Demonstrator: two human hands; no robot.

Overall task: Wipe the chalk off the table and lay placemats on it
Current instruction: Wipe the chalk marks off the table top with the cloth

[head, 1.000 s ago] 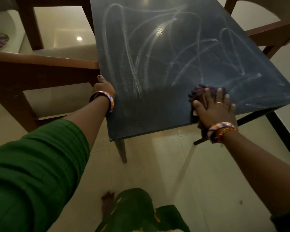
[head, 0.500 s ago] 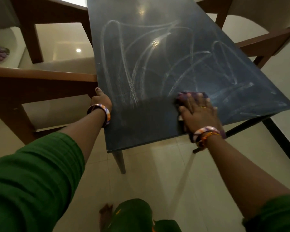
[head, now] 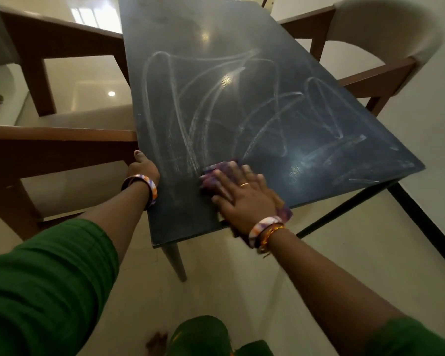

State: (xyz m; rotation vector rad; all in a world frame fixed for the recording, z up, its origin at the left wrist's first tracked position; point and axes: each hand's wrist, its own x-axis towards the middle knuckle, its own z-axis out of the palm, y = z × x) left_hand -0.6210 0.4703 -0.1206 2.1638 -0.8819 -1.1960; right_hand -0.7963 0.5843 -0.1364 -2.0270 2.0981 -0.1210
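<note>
Right hand (head: 244,195) flat on a purple cloth (head: 217,173), fingers straight and spread, pressing rather than clutching; cloth bunched under the palm with a tail trailing off the near edge by the wrist. Shifted toward 9 o'clock since a second ago: from near the 5 o'clock corner of the table (head: 216,27) to roughly the middle of the near edge. Left behind on that stretch, a darker and duller band of top along the near edge, though some faint streaks remain around 4 o'clock. Left hand (head: 144,164) at the 8 o'clock edge of the top, thumb up against the side, remaining fingers hidden below the edge, so cannot tell whether curled under it or merely resting; unchanged in place across the three pictures, apparently steadying the table. Chalk marks (head: 224,104) in long loops and arcs across the middle of the top, from about 10 o'clock through to 3 o'clock, untouched. Wooden chairs with pale seats at 9 o'clock (head: 59,137) and 2 o'clock (head: 365,78), tucked close to the sides. No placemats anywhere in view. Judged from this: one sideways pass nearly finished, most of the wiping yet to come, with strokes needed further up toward 12 o'clock; placemat laying not yet begun.
</note>
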